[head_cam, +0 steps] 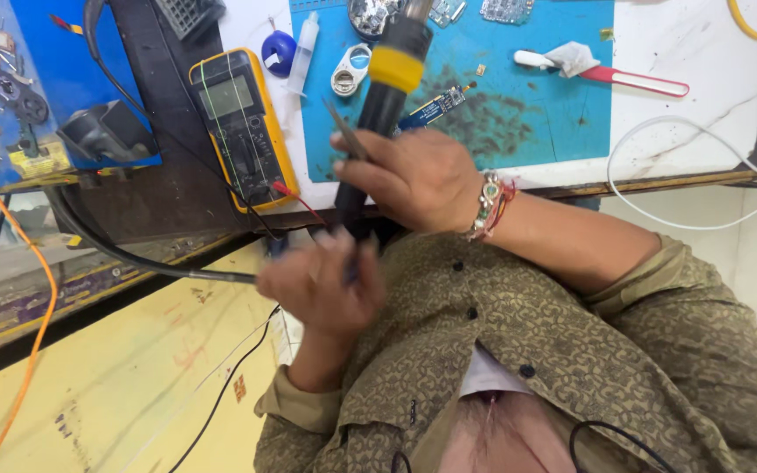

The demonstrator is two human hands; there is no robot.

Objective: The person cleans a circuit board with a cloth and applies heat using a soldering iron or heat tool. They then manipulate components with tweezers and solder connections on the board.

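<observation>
Two hands on one black hot-air tool (387, 96) with a yellow band, held above the blue mat (536, 114). Right hand (413, 180) wrapped around the handle, tweezers (343, 131) pinched alongside. Left hand (321, 285) closed around the lower end by the hose (133, 254). Yellow meter (243, 123) just left.

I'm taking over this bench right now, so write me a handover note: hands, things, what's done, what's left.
Right hand: fingers shut on the black tool with a yellow band, tweezers pinched alongside.
Left hand: shut on the tool's lower end, blurred.
Small blue board lies on the blue mat; yellow multimeter beside the mat.
Done: tool held above the bench.
Left: it touches no board yet.
</observation>
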